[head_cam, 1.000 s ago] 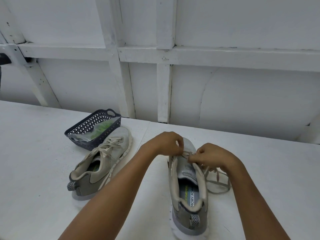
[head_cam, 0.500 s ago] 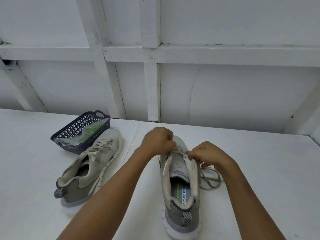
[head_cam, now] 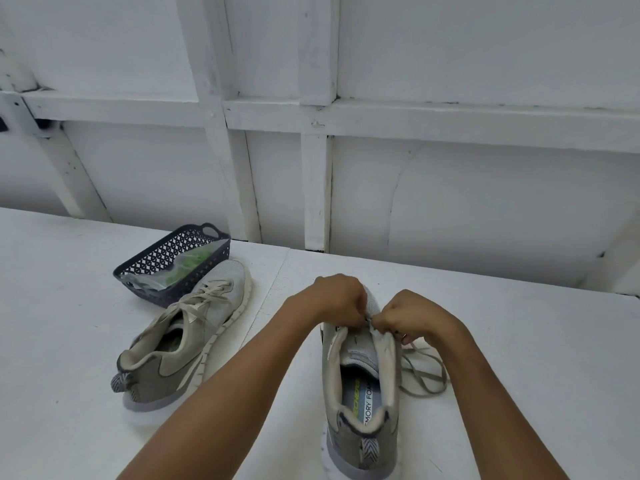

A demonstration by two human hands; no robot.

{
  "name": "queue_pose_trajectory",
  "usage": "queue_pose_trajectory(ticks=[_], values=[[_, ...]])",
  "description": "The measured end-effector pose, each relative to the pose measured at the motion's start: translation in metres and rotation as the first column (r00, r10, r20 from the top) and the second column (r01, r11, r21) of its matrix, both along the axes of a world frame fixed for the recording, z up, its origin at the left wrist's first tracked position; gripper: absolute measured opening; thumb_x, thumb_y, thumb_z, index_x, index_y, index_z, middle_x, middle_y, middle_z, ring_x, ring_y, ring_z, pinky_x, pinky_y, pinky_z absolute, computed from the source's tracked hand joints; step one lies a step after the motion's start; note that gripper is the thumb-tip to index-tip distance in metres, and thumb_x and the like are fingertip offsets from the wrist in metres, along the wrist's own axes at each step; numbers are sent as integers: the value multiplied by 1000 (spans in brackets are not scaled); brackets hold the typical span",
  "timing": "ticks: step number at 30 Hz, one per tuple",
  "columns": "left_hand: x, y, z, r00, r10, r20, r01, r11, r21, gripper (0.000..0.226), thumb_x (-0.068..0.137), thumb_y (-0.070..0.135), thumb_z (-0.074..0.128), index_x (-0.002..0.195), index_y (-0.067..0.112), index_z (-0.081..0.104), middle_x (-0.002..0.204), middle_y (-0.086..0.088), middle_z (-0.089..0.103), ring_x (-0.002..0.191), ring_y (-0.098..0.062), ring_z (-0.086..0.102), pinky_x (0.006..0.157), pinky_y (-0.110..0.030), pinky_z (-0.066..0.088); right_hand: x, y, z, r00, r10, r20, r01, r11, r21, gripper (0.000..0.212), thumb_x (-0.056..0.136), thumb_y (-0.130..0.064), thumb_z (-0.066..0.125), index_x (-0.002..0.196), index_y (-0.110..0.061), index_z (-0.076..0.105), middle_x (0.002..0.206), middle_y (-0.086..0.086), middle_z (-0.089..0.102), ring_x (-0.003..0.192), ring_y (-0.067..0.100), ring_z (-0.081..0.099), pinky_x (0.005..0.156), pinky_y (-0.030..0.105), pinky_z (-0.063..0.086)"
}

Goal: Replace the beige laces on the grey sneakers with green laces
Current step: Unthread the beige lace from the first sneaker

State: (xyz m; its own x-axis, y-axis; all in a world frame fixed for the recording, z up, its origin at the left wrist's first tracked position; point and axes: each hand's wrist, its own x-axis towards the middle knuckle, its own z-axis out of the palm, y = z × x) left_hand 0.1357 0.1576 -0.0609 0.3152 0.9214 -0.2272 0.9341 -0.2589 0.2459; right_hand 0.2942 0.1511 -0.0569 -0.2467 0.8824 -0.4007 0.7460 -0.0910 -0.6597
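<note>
A grey sneaker [head_cam: 360, 403] stands heel toward me on the white table, its tongue exposed and most eyelets bare. My left hand [head_cam: 341, 299] and my right hand [head_cam: 412, 315] meet over its toe end, both pinching the beige lace [head_cam: 424, 379], whose loose part trails on the table to the shoe's right. A second grey sneaker [head_cam: 187, 334] lies to the left, still laced in beige. Behind it a dark basket [head_cam: 159, 268] holds a clear bag with green laces [head_cam: 194, 266].
The white table [head_cam: 69, 341] runs wide on both sides of the shoes. A white panelled wall with beams [head_cam: 317, 188] rises right behind the table's far edge.
My hands have drawn closer together over the shoe's toe end, fingertips now almost touching. The camera view shifted; the shoes and basket stay where they were.
</note>
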Motion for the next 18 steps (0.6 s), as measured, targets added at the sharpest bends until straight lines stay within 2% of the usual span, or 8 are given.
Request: queue_pose_trajectory(ticks=[3,6,9,11,12,13,15,18], values=[[1,1,-1,999,-41,16,40,998,41,10,84,24,69,93,22,73,92,3,70,86,-18,59,74,-31,41,2,2,-1,1000,-6,-10,5,1000,-10,41,77,-10,63,40,-16,48,41,-3,43,45,14,44,58,27,45],[-8,-1,1,929,7,371,-17,1000,23,7,87,13,64,89,12,71,88,1,70,87,-17,63,79,-33,52,5,3,-3,999,-18,-32,18,1000,-19,46,79,-10,64,37,-18,47,40,-5,44,46,14,45,59,27,46],[-13,-12,12,522,191,831,-36,979,-203,9,99,11,55,91,6,58,83,-10,70,81,-22,67,81,-31,54,7,3,-4,999,-21,-47,20,1000,-18,43,79,-9,64,41,-16,47,43,-3,44,46,15,45,59,28,44],[-13,-15,19,257,314,914,-64,949,-308,14,104,16,49,92,8,48,69,-7,55,56,-18,55,61,-31,55,7,2,-6,997,-19,-68,18,1000,-17,46,80,-9,65,39,-17,48,44,-1,45,46,15,45,60,29,45],[-14,-14,21,230,340,912,-118,940,-321,16,104,19,49,92,10,46,67,-3,47,49,-12,44,50,-28,48,7,2,-6,997,-18,-76,17,1000,-17,48,81,-9,65,37,-17,48,43,-1,44,46,14,45,60,29,46],[-16,-12,22,287,338,896,-183,938,-295,16,103,21,51,91,11,47,67,0,44,48,-9,37,46,-24,39,8,2,-7,997,-18,-79,17,1000,-17,49,81,-10,66,36,-18,48,43,-2,44,46,14,45,60,29,46],[-18,-7,21,536,261,803,-244,958,-149,14,98,23,60,92,12,55,72,2,52,54,-9,41,51,-23,35,8,2,-8,997,-17,-73,16,1000,-18,49,80,-10,66,35,-18,48,43,-2,45,46,14,45,60,29,47],[-12,-6,17,923,63,379,-80,996,29,15,87,25,70,101,19,67,81,9,58,71,-7,52,62,-22,39,7,2,-6,998,-18,-64,16,1000,-23,48,80,-9,65,36,-18,49,41,-4,45,43,12,45,60,28,46]])
